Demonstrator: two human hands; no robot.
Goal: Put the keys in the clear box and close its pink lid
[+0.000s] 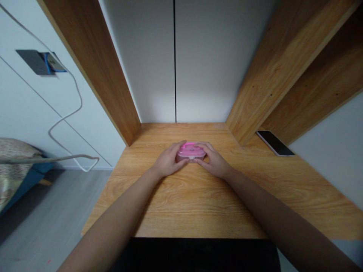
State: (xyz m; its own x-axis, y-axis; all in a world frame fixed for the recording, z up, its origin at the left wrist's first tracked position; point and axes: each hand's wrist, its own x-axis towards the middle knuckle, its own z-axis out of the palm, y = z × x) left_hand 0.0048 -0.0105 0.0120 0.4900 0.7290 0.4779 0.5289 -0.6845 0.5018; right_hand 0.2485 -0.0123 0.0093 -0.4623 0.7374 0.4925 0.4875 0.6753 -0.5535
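Observation:
A small pink box (191, 150) with a lid, a brighter pink handle on top and a pale clasp at its front rests on the wooden desk (181, 204). My left hand (169, 159) grips its left side, thumb at the front near the clasp and fingers at the back. On the right side my right hand (213, 160) holds it the same way, with its thumb beside the clasp. The lid looks closed. Parts of the box's sides are hidden behind my fingers.
A phone (275, 143) lies at the right, beside a wooden upright (255, 90). Another wooden panel (99, 68) stands at the left. A white cable (81, 100) hangs by the wall socket (35, 62). Fabric-covered furniture (17, 166) is at far left.

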